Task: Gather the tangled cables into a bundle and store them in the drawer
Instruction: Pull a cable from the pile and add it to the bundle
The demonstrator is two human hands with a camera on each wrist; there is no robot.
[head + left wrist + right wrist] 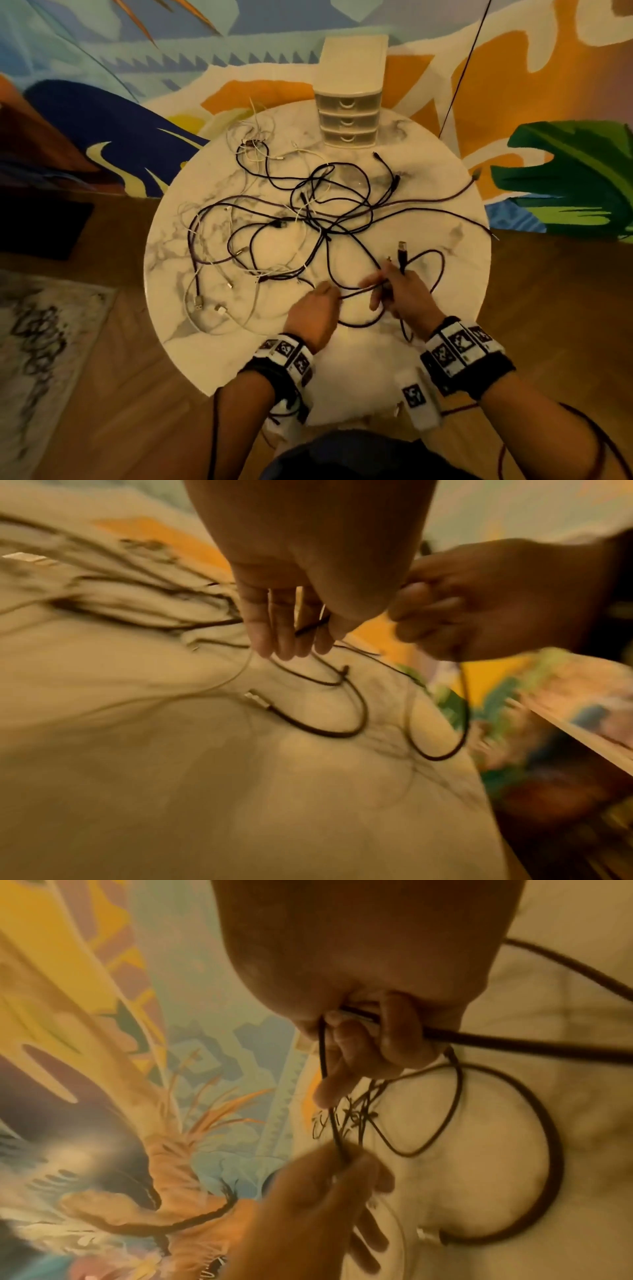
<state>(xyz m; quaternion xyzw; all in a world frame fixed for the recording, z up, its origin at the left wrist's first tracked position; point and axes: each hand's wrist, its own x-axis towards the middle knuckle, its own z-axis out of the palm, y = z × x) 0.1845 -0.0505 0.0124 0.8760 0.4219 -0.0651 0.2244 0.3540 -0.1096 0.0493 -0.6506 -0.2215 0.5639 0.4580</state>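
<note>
Low in the frame, left hand pinches a black cable; right hand grips its plug end above the surface.

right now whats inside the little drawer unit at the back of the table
Cannot tell. The drawer unit stands at the table's far edge with all three drawers pushed in, and their cloudy fronts hide any contents. The tangled cables all lie outside it on the tabletop.

One head view, two wrist views
Head looks steeply down on the counter; each wrist camera sits close behind its fingers, facing the other hand.
</note>
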